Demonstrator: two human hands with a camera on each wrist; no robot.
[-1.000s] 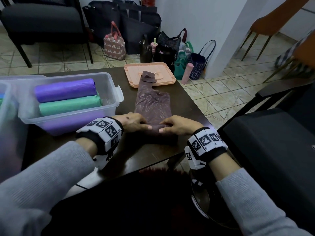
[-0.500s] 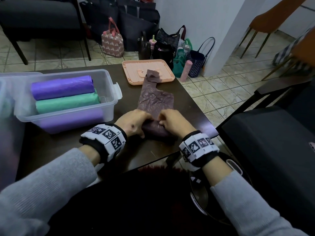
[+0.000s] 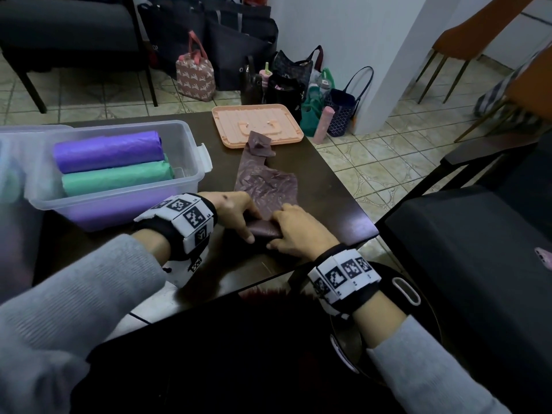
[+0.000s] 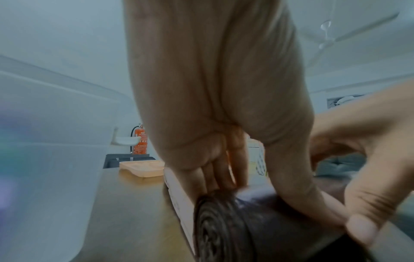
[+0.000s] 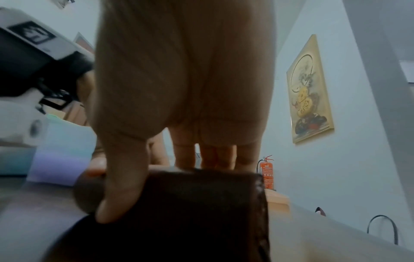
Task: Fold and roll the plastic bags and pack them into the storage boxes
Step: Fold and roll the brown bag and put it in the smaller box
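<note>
A dark maroon plastic bag [image 3: 264,186] lies on the dark table [image 3: 325,186], its near end wound into a roll [image 3: 265,233]. My left hand [image 3: 239,213] grips the roll's left part, thumb in front and fingers over the top; the spiral end of the roll [image 4: 220,228] shows in the left wrist view. My right hand [image 3: 294,231] grips the right part of the roll [image 5: 190,203], thumb in front. The bag's handle end [image 3: 259,144] reaches the peach lid. A clear storage box [image 3: 191,150] at left holds a purple roll [image 3: 107,150] and a green roll [image 3: 116,177].
A peach-coloured lid [image 3: 258,125] lies at the table's far side. Another clear box [image 3: 12,180] stands at the far left. Bags [image 3: 195,76] crowd the tiled floor beyond the table. A dark chair [image 3: 466,243] stands close on the right, past the table's right edge [image 3: 363,216].
Both hands have rolled the bag farther away from me. The roll has grown thicker and the flat part shorter, and the handle end has slid back off the peach lid.
</note>
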